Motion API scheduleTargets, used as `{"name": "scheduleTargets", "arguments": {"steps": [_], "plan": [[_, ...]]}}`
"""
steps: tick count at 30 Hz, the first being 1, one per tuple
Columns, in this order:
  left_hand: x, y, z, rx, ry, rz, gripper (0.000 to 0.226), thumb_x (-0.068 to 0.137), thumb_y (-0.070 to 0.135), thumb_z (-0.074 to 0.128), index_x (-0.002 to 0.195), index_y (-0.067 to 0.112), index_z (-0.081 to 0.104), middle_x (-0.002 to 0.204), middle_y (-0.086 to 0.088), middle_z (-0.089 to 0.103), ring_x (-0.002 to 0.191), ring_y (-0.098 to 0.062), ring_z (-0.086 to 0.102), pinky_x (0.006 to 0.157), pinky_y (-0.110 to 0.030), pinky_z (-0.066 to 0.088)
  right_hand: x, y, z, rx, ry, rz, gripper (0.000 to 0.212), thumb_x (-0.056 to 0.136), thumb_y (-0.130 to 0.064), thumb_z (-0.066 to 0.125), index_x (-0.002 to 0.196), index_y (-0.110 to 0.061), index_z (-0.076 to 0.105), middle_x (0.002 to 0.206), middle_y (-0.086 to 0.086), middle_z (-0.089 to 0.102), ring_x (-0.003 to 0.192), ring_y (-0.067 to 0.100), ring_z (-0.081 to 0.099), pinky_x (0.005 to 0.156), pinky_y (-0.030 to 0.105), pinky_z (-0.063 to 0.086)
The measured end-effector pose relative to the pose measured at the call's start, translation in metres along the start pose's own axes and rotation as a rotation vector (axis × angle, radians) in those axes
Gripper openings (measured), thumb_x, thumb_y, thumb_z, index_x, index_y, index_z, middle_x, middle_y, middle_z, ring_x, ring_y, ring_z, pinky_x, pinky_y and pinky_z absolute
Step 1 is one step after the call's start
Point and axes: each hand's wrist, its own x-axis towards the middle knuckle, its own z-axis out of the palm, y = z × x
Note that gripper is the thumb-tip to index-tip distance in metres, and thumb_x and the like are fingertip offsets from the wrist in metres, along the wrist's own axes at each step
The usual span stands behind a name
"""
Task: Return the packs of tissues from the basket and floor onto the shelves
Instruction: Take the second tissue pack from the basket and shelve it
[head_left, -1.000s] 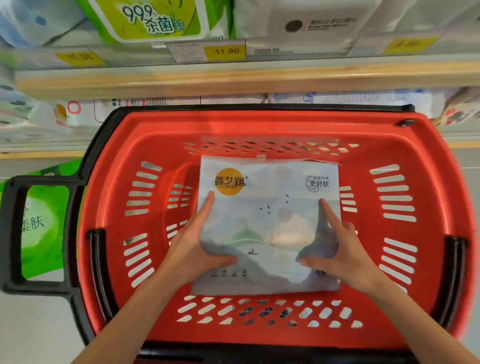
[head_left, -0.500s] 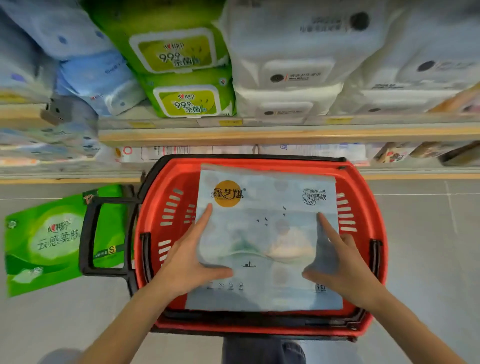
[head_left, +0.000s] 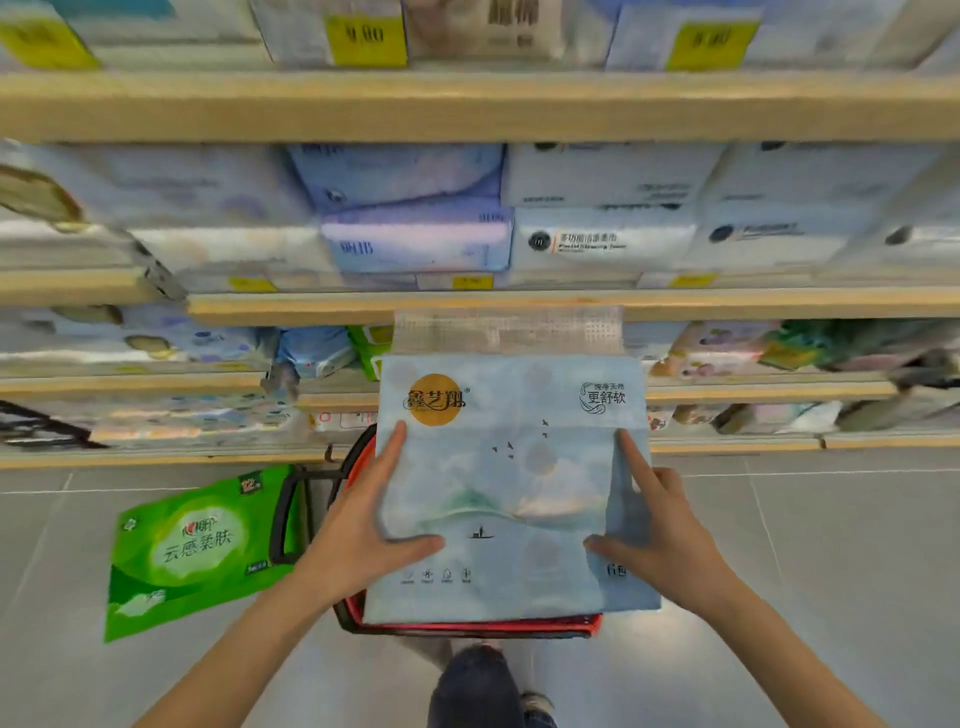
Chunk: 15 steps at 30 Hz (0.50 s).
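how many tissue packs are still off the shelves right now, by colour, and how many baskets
pale blue tissue pack, held by both hands: 1
green tissue pack, on the floor: 1
red basket, under the held pack: 1
total: 3

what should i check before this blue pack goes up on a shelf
1. Both hands on the blue pack: ok, left hand and right hand clamp its sides.
2. Pack level: ok, face up.
3. Clear of the red basket: ok, held above it.
4. Free slot on the shelves: cannot tell, rows look full and blurred.
5. Green pack on the floor: not ok, not yet shelved.
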Motion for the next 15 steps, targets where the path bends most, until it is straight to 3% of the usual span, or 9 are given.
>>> {"name": "scheduleTargets", "arguments": {"steps": [5,9,11,15], "plan": [[-0.043,0.075,-0.027,-0.013,0.052,0.104,0.113,0.050,0.072,0.071,0.139,0.058,0.003,0.148,0.022,0.030,0.134,-0.003,0.035,0.106,-0.038,0.040,-0.056,-0.047,-0.059,-0.013,0.111,-0.079,0.109,0.069,-0.031,0.077,0.131,-0.054,-0.010,0.111,0.000,0.035,0.100,0.020,0.044,0.081,0.043,0.048],[-0.067,0.127,-0.050,-0.024,0.076,0.224,0.111,0.051,0.072,0.071,0.136,0.062,0.001,0.144,0.043,0.014,0.135,0.013,0.018,0.112,-0.035,0.031,-0.089,-0.084,-0.103,-0.054,0.196,-0.170,0.111,0.069,-0.033,0.076,0.130,-0.053,-0.014,0.117,0.001,0.033,0.103,0.021,0.042,0.080,0.039,0.048],[-0.076,0.155,-0.065,-0.015,0.099,0.299,0.108,0.055,0.068,0.072,0.137,0.061,0.002,0.144,0.045,0.008,0.136,0.015,0.012,0.113,-0.035,0.028,-0.103,-0.104,-0.125,-0.067,0.258,-0.227,0.111,0.069,-0.036,0.076,0.129,-0.055,-0.016,0.118,0.000,0.033,0.103,0.021,0.043,0.080,0.039,0.047],[-0.088,0.212,-0.099,0.004,0.199,0.411,0.109,0.053,0.062,0.077,0.136,0.063,0.006,0.141,0.047,0.015,0.132,0.012,0.027,0.107,-0.033,0.038,-0.123,-0.147,-0.169,-0.094,0.376,-0.319,0.111,0.069,-0.038,0.074,0.128,-0.055,-0.018,0.116,-0.003,0.033,0.096,0.016,0.045,0.069,0.026,0.045]]}}
